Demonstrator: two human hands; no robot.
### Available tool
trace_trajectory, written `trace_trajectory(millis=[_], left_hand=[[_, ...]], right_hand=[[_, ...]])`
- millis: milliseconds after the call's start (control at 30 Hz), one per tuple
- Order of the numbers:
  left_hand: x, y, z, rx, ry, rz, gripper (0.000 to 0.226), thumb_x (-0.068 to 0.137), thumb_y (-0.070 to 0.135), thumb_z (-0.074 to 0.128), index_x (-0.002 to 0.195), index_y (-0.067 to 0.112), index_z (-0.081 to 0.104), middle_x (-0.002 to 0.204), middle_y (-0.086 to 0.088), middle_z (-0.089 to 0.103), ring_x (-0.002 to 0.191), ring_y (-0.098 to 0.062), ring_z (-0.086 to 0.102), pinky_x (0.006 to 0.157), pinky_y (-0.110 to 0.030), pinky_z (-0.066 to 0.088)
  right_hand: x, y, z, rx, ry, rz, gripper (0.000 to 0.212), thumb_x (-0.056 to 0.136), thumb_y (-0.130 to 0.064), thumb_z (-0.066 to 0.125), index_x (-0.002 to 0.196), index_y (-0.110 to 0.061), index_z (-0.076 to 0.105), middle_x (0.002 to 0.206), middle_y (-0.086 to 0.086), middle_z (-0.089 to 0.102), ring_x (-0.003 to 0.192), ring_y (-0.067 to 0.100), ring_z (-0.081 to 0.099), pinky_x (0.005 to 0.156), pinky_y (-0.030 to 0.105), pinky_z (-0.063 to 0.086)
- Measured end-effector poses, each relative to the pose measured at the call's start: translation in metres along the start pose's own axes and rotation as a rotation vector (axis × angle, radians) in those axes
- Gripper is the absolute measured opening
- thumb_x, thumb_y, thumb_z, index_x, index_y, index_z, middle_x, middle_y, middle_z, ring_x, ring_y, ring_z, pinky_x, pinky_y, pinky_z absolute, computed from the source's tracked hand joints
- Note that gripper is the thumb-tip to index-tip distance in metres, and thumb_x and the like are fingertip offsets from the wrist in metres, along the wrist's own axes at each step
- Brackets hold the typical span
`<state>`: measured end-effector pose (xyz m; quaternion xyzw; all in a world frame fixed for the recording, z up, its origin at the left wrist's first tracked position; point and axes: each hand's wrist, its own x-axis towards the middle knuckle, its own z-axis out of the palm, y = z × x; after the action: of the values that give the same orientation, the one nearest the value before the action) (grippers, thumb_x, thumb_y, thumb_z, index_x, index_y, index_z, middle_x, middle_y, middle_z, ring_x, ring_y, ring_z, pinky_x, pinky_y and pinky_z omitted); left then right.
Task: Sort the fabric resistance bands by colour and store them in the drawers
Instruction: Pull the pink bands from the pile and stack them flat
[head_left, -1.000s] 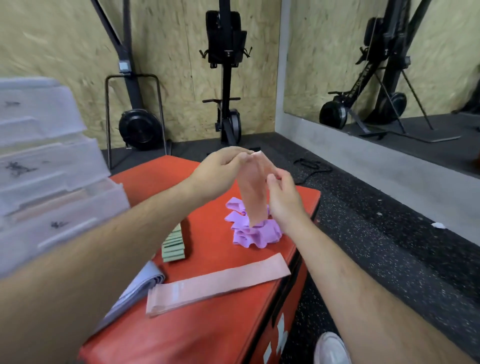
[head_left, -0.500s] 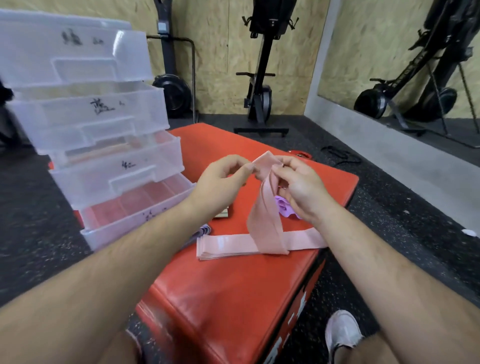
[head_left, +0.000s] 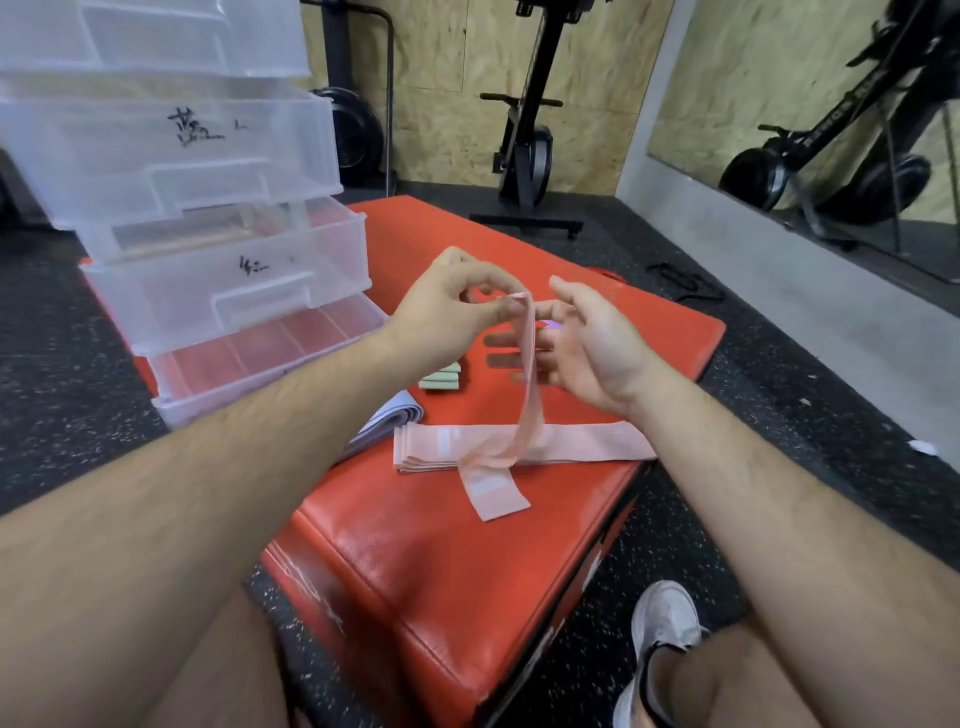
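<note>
My left hand (head_left: 457, 296) pinches the top end of a pink fabric band (head_left: 530, 395) that hangs down, its lower end lying on the red box (head_left: 415, 561). My right hand (head_left: 592, 343) is just right of the band with fingers spread, holding nothing. The hanging band crosses a flat stack of pink bands (head_left: 571, 441). Left of that lie grey-blue bands (head_left: 384, 421) and folded green bands (head_left: 441, 376). A sliver of purple bands (head_left: 551, 325) shows behind my right hand. The clear drawer unit (head_left: 208, 270) stands at the left, with its two lower drawers pulled out.
The red box sits on black speckled gym flooring. Exercise machines (head_left: 524, 156) stand by the wooden back wall, and a mirror (head_left: 831, 130) is at the right. A black cord (head_left: 680, 280) lies on the floor behind the box. My white shoe (head_left: 660, 623) is beside the box's near right corner.
My right hand has let go of the pink band and opened. The band's lower end now rests on the box across the pink stack. The view has shifted left and closer.
</note>
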<state>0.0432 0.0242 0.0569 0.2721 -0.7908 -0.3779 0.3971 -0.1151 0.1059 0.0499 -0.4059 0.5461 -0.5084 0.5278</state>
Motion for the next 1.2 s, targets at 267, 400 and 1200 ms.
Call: trace_trajectory(millis=[267,400,1200], left_hand=[[-0.007,0.011,-0.012,-0.309,-0.140,-0.177,0.032,0.079,0.006,0.048,0.096,0.016,0.074,0.089,-0.013,0.067,0.072,-0.014,0.060,0.064,-0.034,0.050],[-0.009,0.007,-0.013,-0.223,-0.103,-0.166,0.021,0.090,0.022,0.067,0.110,0.025,0.070,0.081,0.006,0.061,0.070,-0.005,0.058,0.060,-0.019,0.048],[-0.029,-0.027,-0.018,0.120,-0.026,-0.400,0.022,0.075,0.004,0.067,0.084,0.019,0.054,0.072,-0.004,0.060,0.062,-0.020,0.053,0.059,-0.030,0.043]], right_hand=[[-0.003,0.001,0.001,-0.109,0.139,-0.193,0.013,0.095,-0.007,0.063,0.106,-0.013,0.060,0.083,0.002,0.069,0.071,0.013,0.063,0.063,0.027,0.049],[-0.005,0.002,0.003,-0.212,0.145,-0.266,0.027,0.092,-0.004,0.068,0.116,-0.004,0.057,0.092,0.007,0.069,0.080,0.013,0.066,0.068,0.023,0.051],[-0.051,-0.004,-0.113,-0.983,0.028,0.203,0.021,0.081,-0.033,0.081,0.088,-0.015,0.073,0.068,-0.012,0.067,0.068,0.009,0.058,0.069,0.026,0.041]])
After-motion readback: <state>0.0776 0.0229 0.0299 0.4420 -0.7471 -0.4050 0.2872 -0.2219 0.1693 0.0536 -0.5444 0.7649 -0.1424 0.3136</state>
